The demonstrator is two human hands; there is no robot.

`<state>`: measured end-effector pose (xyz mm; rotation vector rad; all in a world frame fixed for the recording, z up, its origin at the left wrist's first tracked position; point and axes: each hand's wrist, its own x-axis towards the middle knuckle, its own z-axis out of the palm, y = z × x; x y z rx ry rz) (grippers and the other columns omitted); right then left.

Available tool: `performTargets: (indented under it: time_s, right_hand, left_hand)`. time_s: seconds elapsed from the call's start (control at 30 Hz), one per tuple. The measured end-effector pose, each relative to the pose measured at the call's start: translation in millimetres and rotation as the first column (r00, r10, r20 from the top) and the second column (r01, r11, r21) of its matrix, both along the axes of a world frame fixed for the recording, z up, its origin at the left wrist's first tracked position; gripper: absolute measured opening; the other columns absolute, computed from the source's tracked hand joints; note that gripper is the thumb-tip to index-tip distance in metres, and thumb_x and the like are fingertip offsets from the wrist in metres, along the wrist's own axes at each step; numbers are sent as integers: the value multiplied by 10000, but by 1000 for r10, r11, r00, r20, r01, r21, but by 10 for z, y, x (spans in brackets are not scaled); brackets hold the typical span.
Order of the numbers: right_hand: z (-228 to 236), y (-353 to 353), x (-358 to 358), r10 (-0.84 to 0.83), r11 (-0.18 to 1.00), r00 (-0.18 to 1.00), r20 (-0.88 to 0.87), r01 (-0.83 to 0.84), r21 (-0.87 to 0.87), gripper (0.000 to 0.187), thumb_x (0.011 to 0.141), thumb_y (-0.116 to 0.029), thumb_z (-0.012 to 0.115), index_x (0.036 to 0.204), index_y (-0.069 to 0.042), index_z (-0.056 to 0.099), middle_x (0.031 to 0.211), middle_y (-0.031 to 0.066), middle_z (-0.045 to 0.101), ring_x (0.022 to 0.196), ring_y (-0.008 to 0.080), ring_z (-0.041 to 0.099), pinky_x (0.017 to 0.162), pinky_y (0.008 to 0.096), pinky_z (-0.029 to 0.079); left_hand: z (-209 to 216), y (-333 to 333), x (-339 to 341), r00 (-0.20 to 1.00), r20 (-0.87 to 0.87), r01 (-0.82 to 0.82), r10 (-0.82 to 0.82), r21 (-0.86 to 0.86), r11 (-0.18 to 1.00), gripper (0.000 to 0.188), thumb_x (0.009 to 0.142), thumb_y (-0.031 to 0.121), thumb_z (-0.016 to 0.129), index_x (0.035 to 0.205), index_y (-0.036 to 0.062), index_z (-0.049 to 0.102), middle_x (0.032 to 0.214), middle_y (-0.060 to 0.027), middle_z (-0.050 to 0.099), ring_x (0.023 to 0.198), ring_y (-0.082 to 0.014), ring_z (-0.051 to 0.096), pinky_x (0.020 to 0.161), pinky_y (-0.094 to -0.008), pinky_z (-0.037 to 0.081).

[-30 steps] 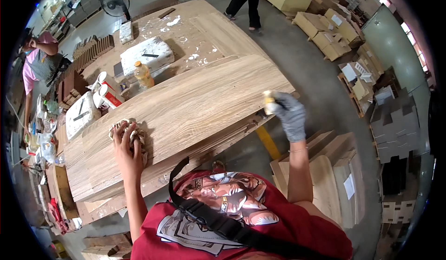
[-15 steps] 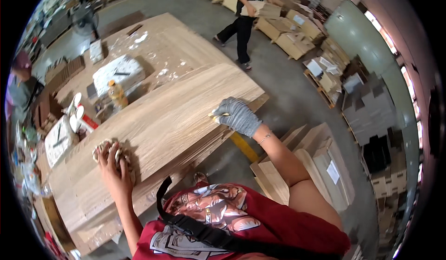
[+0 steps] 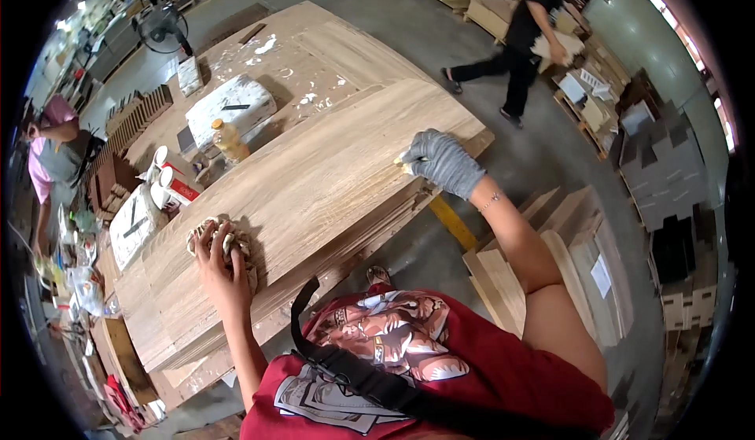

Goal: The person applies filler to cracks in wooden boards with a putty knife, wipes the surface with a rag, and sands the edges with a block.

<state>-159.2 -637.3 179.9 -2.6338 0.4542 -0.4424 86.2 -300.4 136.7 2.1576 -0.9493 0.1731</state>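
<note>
A wood-grain panel [image 3: 322, 165] lies on top of a stack of boards before me. My left hand [image 3: 219, 271], bare, rests on a crumpled patterned rag [image 3: 246, 248] near the panel's left part, its fingers curled over the cloth. Near the right part of the panel's front edge is my right hand [image 3: 447, 165], in a grey knit glove. Its fingers are closed around a small pale-yellow piece [image 3: 404, 162] touching the surface; the glove hides most of it, so I cannot tell its kind.
Beyond the panel are a plastic bottle [image 3: 229, 142], white wrapped bundles [image 3: 232, 108], paper cups [image 3: 174, 186] and white scraps. Stacked boards [image 3: 550, 255] stand on the floor at right. One person [image 3: 528, 27] walks past carrying something; another [image 3: 59, 153] is at far left.
The view has shifted, moving the panel and both hands rightward in the picture. Both hands keep about the same places on the panel. The walking person has moved right.
</note>
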Motion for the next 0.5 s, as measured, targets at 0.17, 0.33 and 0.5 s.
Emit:
performTargets:
  time_s: [0.17, 0.33, 0.5]
  right_hand:
    - [-86, 176, 186, 130, 991, 990, -50, -130, -10, 150, 771, -142, 696, 903, -80, 730, 849, 98, 631, 888, 265, 574, 885, 370, 480]
    - [53, -232, -12, 22, 995, 999, 28, -20, -93, 135, 726, -133, 722, 837, -56, 731, 784, 112, 611, 794, 287, 572, 796, 383, 494]
    - [7, 141, 186, 112, 993, 993, 40, -113, 23, 108, 730, -134, 718, 813, -66, 726, 804, 110, 611, 848, 275, 570, 831, 380, 489]
  left_hand:
    - [-30, 92, 76, 1000, 20, -19, 19, 28, 999, 371, 875, 65, 534, 1226, 126, 635, 1375, -131, 504, 1383, -393, 332, 1117, -465, 300]
    - [-8, 62, 62, 1000, 11, -12, 13, -16, 1000, 372, 868, 71, 537, 1225, 111, 632, 1381, -123, 500, 1375, -403, 337, 1112, -470, 308]
    - [-14, 86, 2, 999, 20, -27, 27, 15, 1000, 375, 875, 47, 524, 1222, 130, 638, 1366, -117, 507, 1364, -360, 372, 1112, -456, 322]
